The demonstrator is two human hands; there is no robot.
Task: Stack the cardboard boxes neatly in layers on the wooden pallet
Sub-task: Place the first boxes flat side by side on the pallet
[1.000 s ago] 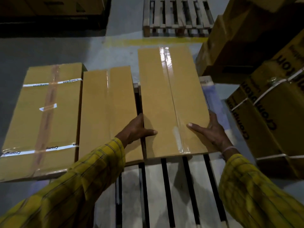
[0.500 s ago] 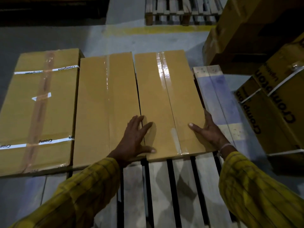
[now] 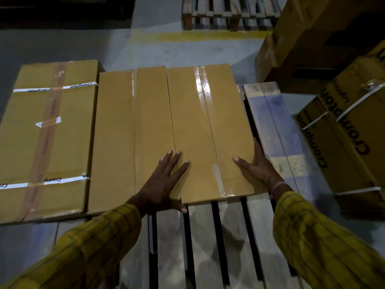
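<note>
Boxes lie flat in a row across the far half of the wooden pallet [image 3: 208, 236], long sides running away from the person, so that each one fills a strip of the deck and the layer comes out level. The right-hand box [image 3: 208, 130], sealed with shiny clear tape, sits pushed against the middle box [image 3: 133, 138] with only a thin seam between them, which looks like the point of the present step: closing the gap so nothing leans later. The left hand [image 3: 164, 182] lies flat with its fingers [image 3: 177, 161] spread and straight across that seam, thumb hooked at the near edge, probably to hold both lids level. The right hand [image 3: 258, 165] presses along the box's right side, fingers straight and thumb laid on the top, gripping nothing; it seems placed to shove the box leftward. A wider strapped box [image 3: 48, 138] sits at the pallet's left edge, touching the middle one. Bare slats show along the near edge and a strip at the right edge, so the first layer looks unfinished. More strapped cartons [image 3: 350, 138] wait on the floor just beside the right edge, and another pallet [image 3: 227, 13] stands far off.
</note>
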